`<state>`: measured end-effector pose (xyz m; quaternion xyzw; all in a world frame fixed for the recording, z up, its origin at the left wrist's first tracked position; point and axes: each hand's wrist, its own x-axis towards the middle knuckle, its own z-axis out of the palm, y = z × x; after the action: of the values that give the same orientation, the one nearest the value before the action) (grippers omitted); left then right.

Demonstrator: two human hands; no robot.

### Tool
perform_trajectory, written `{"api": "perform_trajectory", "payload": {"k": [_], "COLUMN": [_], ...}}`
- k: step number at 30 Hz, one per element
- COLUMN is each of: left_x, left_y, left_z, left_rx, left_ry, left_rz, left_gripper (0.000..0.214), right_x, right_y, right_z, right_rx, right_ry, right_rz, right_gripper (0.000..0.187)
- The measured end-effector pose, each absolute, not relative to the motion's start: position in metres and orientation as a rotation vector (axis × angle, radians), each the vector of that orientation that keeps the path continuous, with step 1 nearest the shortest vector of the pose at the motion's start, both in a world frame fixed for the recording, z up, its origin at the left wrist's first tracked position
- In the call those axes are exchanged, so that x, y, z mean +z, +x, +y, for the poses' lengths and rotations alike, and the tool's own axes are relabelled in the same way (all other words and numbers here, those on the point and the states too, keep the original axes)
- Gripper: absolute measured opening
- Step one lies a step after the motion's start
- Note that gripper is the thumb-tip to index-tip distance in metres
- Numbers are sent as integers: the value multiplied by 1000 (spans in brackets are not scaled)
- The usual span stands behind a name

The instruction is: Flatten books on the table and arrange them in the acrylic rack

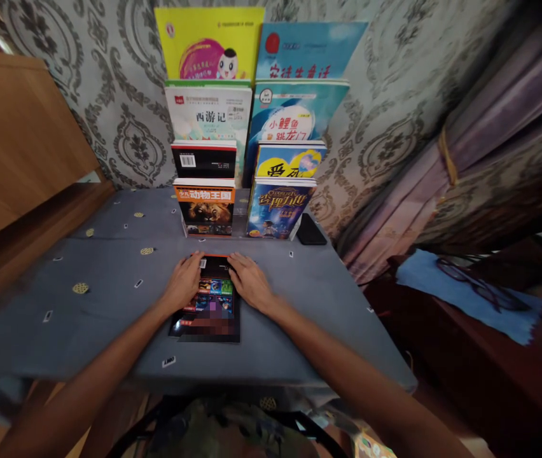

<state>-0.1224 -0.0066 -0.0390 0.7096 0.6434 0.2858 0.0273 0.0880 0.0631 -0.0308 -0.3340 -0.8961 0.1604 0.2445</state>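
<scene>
A dark book (214, 305) with small colourful pictures and a barcode lies on the grey-blue tablecloth, its back cover facing up. My left hand (185, 280) grips its left edge near the top, fingers pressed together. At the opposite edge, my right hand (250, 280) holds the upper right side with fingers bent. Part of the lower cover is blurred. Just beyond the book stands a clear rack (240, 226) of books, with an orange and black lion book (207, 210) at front left and a blue-purple book (275, 210) at front right.
Taller books rise behind, including a yellow book (208, 44) against the patterned wall. A black phone (311, 230) lies right of the rack. A wooden cabinet (23, 146) borders the left. On the right are a tied curtain (423, 184) and glasses (481, 286) on a blue cloth (423, 273).
</scene>
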Motion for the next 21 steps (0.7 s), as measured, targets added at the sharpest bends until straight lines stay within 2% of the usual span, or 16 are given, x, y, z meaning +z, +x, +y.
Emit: {"api": "perform_trajectory", "payload": {"k": [7, 13, 21], "left_x": [-23, -17, -10], "left_y": [-141, -128, -94], "left_z": [-8, -3, 13], "left_rx": [1038, 883, 677], "left_ry": [1978, 2217, 2417], "left_rz": [1907, 1922, 1650], "left_gripper": [46, 44, 49], "right_x": [-39, -42, -41], "right_y": [99, 101, 101], "right_z": [85, 102, 103], "right_rx": [741, 1016, 965], "right_ry": [-878, -854, -879], "right_rz": [-2234, -1984, -1983], "right_gripper": [42, 42, 40]}}
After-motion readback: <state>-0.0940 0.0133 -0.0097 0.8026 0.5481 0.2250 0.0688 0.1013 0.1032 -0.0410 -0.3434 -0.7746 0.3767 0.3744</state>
